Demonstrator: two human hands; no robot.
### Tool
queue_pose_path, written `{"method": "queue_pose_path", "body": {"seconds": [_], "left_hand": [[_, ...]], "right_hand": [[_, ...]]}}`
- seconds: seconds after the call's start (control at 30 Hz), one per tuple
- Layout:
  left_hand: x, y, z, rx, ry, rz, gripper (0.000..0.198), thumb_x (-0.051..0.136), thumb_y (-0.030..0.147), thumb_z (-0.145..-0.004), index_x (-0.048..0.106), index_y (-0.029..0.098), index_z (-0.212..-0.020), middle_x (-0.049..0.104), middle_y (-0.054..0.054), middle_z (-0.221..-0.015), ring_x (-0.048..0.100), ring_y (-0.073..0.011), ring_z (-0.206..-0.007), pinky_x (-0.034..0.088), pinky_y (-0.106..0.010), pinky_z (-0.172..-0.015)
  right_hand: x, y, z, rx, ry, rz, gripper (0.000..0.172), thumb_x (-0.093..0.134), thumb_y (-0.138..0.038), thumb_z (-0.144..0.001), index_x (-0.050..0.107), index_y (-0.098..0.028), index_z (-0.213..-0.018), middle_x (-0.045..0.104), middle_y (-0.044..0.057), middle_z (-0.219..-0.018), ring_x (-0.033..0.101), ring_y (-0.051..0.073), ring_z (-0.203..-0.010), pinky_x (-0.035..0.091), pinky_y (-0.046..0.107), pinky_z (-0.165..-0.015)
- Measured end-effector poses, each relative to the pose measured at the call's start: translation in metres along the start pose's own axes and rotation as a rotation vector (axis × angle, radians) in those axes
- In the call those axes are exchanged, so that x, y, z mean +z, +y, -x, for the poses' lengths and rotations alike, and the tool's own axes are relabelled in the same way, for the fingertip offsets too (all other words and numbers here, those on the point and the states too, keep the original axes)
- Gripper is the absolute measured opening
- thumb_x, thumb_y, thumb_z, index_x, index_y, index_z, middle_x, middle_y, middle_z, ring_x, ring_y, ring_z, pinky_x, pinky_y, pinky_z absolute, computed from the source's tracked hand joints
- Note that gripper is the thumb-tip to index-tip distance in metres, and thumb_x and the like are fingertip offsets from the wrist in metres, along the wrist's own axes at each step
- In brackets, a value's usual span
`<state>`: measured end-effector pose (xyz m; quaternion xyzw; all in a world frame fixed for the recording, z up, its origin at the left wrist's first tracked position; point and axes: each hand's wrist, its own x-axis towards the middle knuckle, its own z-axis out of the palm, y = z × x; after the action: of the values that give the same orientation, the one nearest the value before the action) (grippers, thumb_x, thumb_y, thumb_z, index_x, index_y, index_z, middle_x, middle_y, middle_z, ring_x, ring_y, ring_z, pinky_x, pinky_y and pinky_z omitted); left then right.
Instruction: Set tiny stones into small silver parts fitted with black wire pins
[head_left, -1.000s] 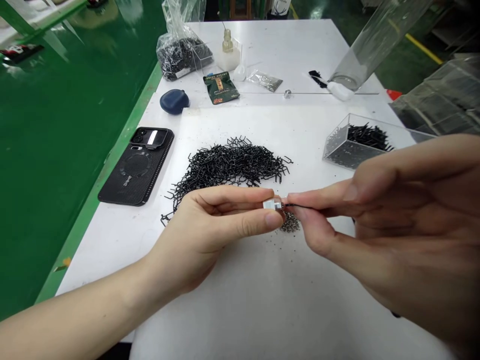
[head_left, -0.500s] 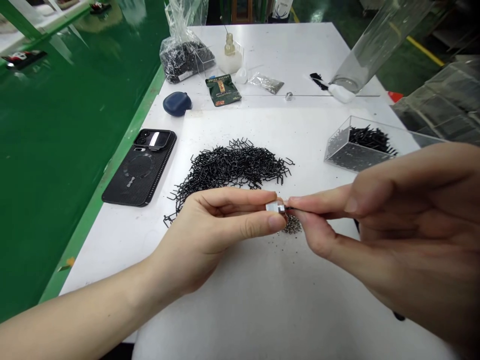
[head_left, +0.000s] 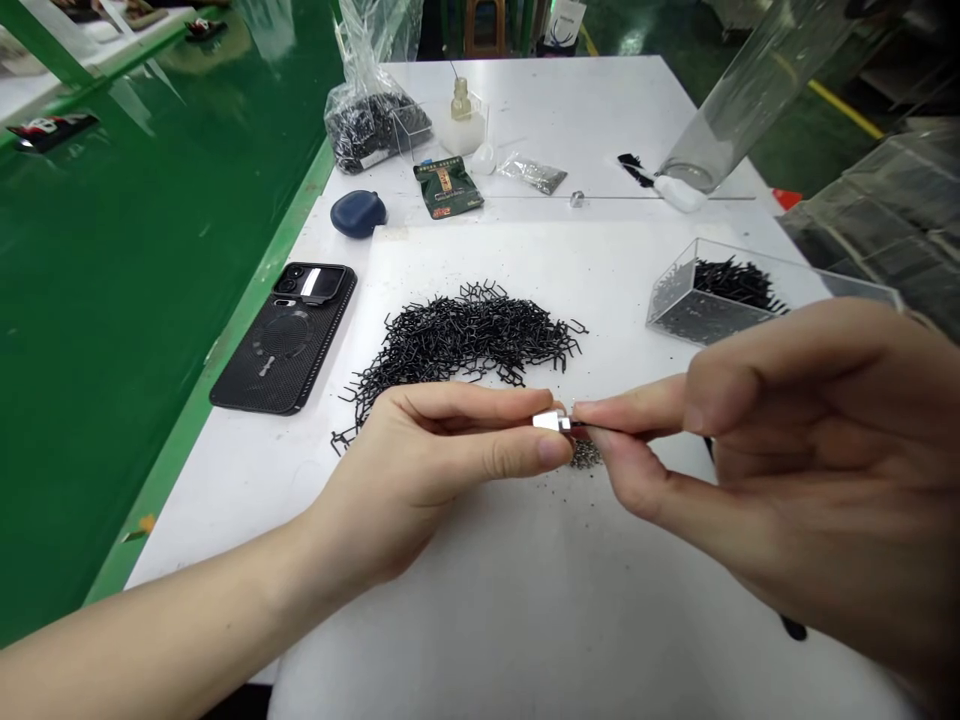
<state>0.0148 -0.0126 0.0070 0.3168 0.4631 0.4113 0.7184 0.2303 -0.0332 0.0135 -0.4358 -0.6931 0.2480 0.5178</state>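
Between the thumb and index finger of my left hand [head_left: 442, 450] is a small silvery metal block [head_left: 550, 422] with a narrower end facing right. My right hand [head_left: 787, 460] pinches a thin black piece [head_left: 579, 425] that meets the block's narrow end; its far part is hidden by the fingers. Behind my left hand spreads a heap of bent black wire-like pieces [head_left: 472, 330]. Partly covered by my fingertips, a small pile of tiny metal bits [head_left: 586, 455] lies on the white surface.
A black phone [head_left: 289, 335] lies at left, with a dark blue case [head_left: 358, 214] beyond it. At right stands a clear box [head_left: 675, 305] of black pieces. Farther back are a green packet [head_left: 448, 188], a plastic bag [head_left: 375, 125], a small bottle [head_left: 460, 100] and a leaning clear tube [head_left: 750, 95].
The view has shifted slightly, so the table things sit a little lower. My right hand has moved slightly left in view; both hands keep their grips, block and black piece still meeting.
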Motion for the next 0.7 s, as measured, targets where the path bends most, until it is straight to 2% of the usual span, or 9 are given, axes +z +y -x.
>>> {"method": "queue_pose_path", "body": {"seconds": [0.07,0.17,0.3,0.33,0.4,0.5,0.57,0.7], "left_hand": [[0.007,0.003,-0.005,0.002,0.026,0.002,0.054,0.123,0.051,-0.069,0.102,0.027,-0.112,0.098,-0.011,-0.105,0.095,-0.0422,-0.115,0.077,-0.057,-0.111],[0.012,0.004,-0.009,0.005,0.03,0.009,0.057,0.122,0.053,-0.068,0.102,0.026,-0.114,0.098,-0.011,-0.105,0.095,-0.0428,-0.114,0.078,-0.057,-0.109],[0.003,0.0,0.0,0.002,0.021,0.005,0.05,0.124,0.047,-0.066,0.102,0.026,-0.105,0.098,-0.01,-0.1,0.096,-0.0414,-0.108,0.079,-0.057,-0.108],[-0.001,-0.001,0.003,-0.001,0.006,0.004,0.044,0.125,0.042,-0.066,0.102,0.027,-0.1,0.098,-0.009,-0.098,0.096,-0.0391,-0.106,0.079,-0.054,-0.106],[-0.007,-0.004,0.008,-0.003,-0.039,0.014,0.032,0.124,0.03,-0.065,0.101,0.029,-0.088,0.098,-0.006,-0.096,0.096,-0.0299,-0.099,0.079,-0.039,-0.101],[-0.012,-0.005,0.011,-0.006,-0.111,0.055,0.03,0.121,0.018,-0.068,0.099,0.033,-0.081,0.098,0.001,-0.092,0.094,-0.0152,-0.088,0.074,-0.017,-0.091],[-0.012,-0.005,0.009,-0.006,-0.13,0.072,0.029,0.121,0.016,-0.071,0.099,0.032,-0.082,0.097,0.002,-0.091,0.092,-0.0119,-0.084,0.072,-0.013,-0.089],[-0.011,-0.004,0.008,0.0,-0.138,0.071,0.029,0.121,0.015,-0.071,0.1,0.03,-0.085,0.097,0.001,-0.089,0.093,-0.0125,-0.082,0.072,-0.012,-0.086]], "right_hand": [[0.0,0.001,0.0,-0.016,-0.006,0.003,0.038,0.09,-0.001,-0.087,0.066,-0.031,-0.091,0.085,-0.006,-0.08,0.096,0.026,-0.078,0.082,0.027,-0.071],[0.0,0.001,-0.002,-0.02,-0.073,0.026,0.04,0.091,-0.001,-0.085,0.066,-0.031,-0.092,0.086,-0.006,-0.082,0.096,0.025,-0.08,0.078,0.021,-0.068],[-0.001,0.0,-0.002,0.025,-0.113,0.016,0.039,0.091,-0.006,-0.089,0.063,-0.033,-0.093,0.089,-0.005,-0.091,0.095,0.025,-0.077,0.081,0.026,-0.071],[-0.001,0.0,-0.001,0.032,-0.108,0.002,0.039,0.091,-0.007,-0.09,0.063,-0.033,-0.093,0.089,-0.005,-0.091,0.095,0.026,-0.077,0.082,0.028,-0.071],[-0.001,0.001,0.0,0.034,-0.103,-0.015,0.039,0.091,-0.007,-0.09,0.063,-0.034,-0.094,0.087,-0.005,-0.089,0.095,0.028,-0.078,0.083,0.032,-0.07],[-0.001,0.002,0.001,0.015,-0.096,-0.019,0.038,0.091,-0.007,-0.09,0.064,-0.034,-0.094,0.087,-0.005,-0.088,0.095,0.028,-0.077,0.082,0.033,-0.068],[-0.001,0.004,0.0,0.003,-0.095,-0.049,0.039,0.092,-0.006,-0.089,0.065,-0.033,-0.094,0.087,-0.005,-0.087,0.095,0.027,-0.077,0.082,0.031,-0.068],[0.0,0.005,-0.003,-0.004,-0.101,-0.104,0.04,0.094,-0.003,-0.085,0.066,-0.032,-0.091,0.086,-0.005,-0.082,0.096,0.027,-0.078,0.08,0.027,-0.067]]}}
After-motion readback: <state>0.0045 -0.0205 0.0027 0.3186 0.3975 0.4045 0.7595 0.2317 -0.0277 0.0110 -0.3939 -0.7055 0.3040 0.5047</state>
